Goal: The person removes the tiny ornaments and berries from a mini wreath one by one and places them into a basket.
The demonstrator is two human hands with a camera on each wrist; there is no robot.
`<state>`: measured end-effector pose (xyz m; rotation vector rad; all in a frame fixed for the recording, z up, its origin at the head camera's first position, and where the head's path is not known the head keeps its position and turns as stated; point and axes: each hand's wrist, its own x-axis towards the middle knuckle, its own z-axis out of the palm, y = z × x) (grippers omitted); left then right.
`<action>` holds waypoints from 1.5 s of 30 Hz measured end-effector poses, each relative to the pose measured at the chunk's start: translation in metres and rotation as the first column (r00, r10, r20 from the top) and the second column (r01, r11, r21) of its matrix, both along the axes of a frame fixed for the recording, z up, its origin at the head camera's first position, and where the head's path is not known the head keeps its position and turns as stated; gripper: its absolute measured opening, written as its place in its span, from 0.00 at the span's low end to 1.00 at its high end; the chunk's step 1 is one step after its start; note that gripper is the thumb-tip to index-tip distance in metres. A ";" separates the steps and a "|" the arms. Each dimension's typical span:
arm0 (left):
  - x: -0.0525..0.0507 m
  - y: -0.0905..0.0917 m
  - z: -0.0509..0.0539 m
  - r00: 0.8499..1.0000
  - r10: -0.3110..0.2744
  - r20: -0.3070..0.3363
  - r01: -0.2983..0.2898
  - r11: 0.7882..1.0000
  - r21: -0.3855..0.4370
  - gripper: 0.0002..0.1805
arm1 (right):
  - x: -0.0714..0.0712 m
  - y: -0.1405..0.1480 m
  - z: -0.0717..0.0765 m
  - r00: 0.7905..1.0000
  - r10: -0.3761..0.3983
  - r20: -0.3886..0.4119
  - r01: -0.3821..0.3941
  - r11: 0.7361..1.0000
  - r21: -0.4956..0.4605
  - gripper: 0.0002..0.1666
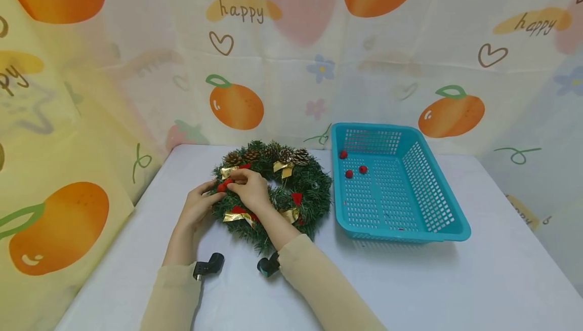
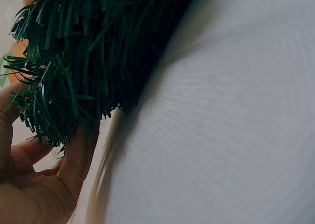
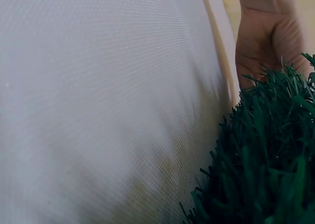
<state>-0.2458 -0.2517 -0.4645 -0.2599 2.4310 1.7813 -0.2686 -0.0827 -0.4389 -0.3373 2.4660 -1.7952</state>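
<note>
A green wreath (image 1: 314, 189) with pinecones, gold bows and red pieces lies on the white table. My left hand (image 1: 197, 207) grips its left edge; in the left wrist view, the fingers of that hand (image 2: 44, 184) curl under the green needles (image 2: 83, 51). Over the wreath's left side, my right hand (image 1: 252, 189) pinches a small red ball (image 1: 228, 182) between thumb and fingers. Another red ball (image 1: 221, 188) sits right beside it. Needles (image 3: 275, 155) fill the lower right of the right wrist view, partly hiding a hand there.
A blue-green basket (image 1: 437, 184) stands right of the wreath, with several red balls (image 1: 363, 169) inside. Behind the table (image 1: 496, 260) hangs a cloth (image 1: 291, 93) printed with oranges and hearts.
</note>
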 end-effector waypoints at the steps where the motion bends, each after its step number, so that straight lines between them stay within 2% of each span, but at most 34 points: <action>1: 0.000 0.000 0.000 1.000 0.000 0.002 0.000 1.000 -0.002 0.38 | 0.000 -0.001 0.000 1.000 -0.001 -0.004 0.001 1.000 0.007 0.18; 9: 0.000 -0.001 0.000 1.000 0.003 0.009 -0.003 1.000 -0.023 0.38 | 0.000 -0.005 0.001 0.999 -0.045 -0.026 0.047 0.994 0.096 0.16; 18: 0.001 0.001 0.002 1.000 -0.001 0.014 0.001 1.000 -0.029 0.38 | 0.001 -0.006 0.000 0.997 -0.068 -0.029 0.071 0.987 0.146 0.15; 27: -0.002 -0.001 -0.001 1.000 0.005 0.020 -0.005 1.000 -0.008 0.38 | 0.002 -0.007 0.002 0.996 -0.077 -0.038 0.082 0.982 0.168 0.14; 31: -0.001 0.000 -0.001 1.000 0.003 0.023 -0.003 1.000 -0.023 0.38 | 0.002 -0.006 0.002 0.996 -0.076 -0.043 0.082 0.985 0.152 0.13; 38: 0.002 0.001 0.003 1.000 0.005 0.009 -0.004 1.000 -0.022 0.38 | 0.002 -0.005 0.001 0.996 -0.085 -0.019 0.086 0.994 0.068 0.13; 45: 0.001 0.001 0.003 1.000 -0.002 0.005 0.002 0.999 -0.036 0.40 | 0.002 -0.001 0.007 0.992 -0.123 -0.012 0.122 0.992 -0.027 0.13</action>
